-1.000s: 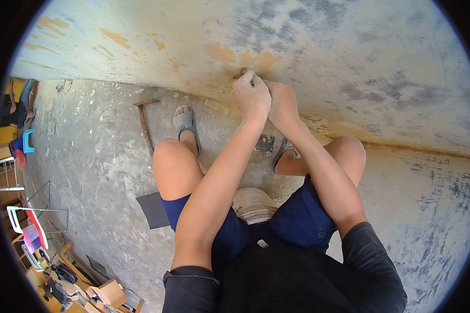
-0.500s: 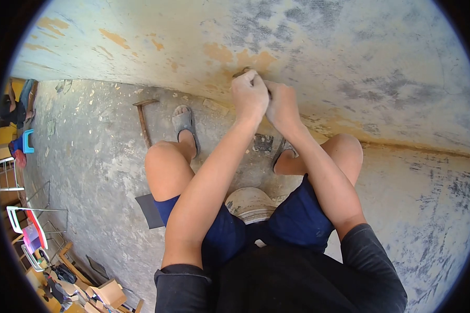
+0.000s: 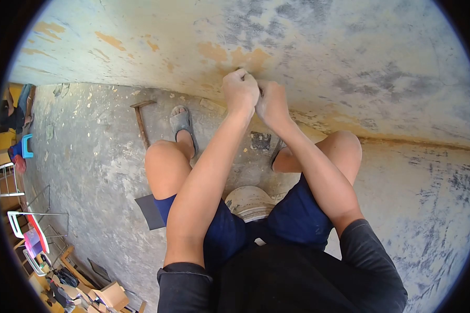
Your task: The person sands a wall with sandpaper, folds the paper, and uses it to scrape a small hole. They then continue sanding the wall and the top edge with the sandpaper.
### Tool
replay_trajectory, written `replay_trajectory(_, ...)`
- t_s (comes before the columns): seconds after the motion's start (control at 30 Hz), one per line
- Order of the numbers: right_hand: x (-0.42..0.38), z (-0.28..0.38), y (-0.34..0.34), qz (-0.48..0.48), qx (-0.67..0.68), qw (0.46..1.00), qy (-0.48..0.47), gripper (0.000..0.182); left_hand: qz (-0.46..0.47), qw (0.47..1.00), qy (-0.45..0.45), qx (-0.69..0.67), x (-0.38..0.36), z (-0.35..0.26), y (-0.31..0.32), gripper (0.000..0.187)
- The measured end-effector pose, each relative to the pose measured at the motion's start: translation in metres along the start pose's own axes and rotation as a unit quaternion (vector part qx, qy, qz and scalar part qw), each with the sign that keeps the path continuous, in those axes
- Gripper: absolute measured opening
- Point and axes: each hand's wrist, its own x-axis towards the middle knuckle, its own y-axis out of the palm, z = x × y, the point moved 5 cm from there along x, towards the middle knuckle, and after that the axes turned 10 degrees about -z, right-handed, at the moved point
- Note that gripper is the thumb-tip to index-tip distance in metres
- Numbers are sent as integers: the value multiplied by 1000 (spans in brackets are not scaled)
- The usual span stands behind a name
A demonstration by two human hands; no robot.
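Head view: both hands pressed together against the wall (image 3: pixel 350 57).
Left hand (image 3: pixel 240 93) and right hand (image 3: pixel 270 101), fists closed on a barely visible small tool at the wall's orange patch (image 3: pixel 248 56); hammer (image 3: pixel 140 121) lies well left on the floor.

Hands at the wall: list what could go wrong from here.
1. Both fists, left hand and right hand, press close together against the rough wall; a slip might scrape the knuckles.
2. Whatever they grip is hidden, so a tool could glance off onto the fingers.
3. The feet wear open sandals, the left sandal right below the flaking patch; falling chips may hit bare toes. The hammer on the floor could trip the person on rising.
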Motion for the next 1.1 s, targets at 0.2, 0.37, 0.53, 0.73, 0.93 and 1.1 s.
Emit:
replay_trajectory(0.2,5,-8,-5,29,-6,999,44,19,4,997,69,32,2,-10,-1,27)
replay_trajectory(0.37,-2,-22,-10,134,-31,990,36,55,78,991,-83,-70,10,-7,-27,16)
replay_trajectory(0.53,-3,-32,-10,215,142,949,181,92,161,981,-101,-44,12,-29,-65,25)
replay_trajectory(0.73,-17,-23,2,263,387,803,369,58,197,974,-109,17,14,-30,-84,26)
replay_trajectory(0.93,-21,-13,18,244,539,707,386,37,232,964,-42,121,19,-32,-87,23)
replay_trajectory(1.1,-36,-9,40,221,543,692,422,35,183,922,100,327,33,-25,-95,18)
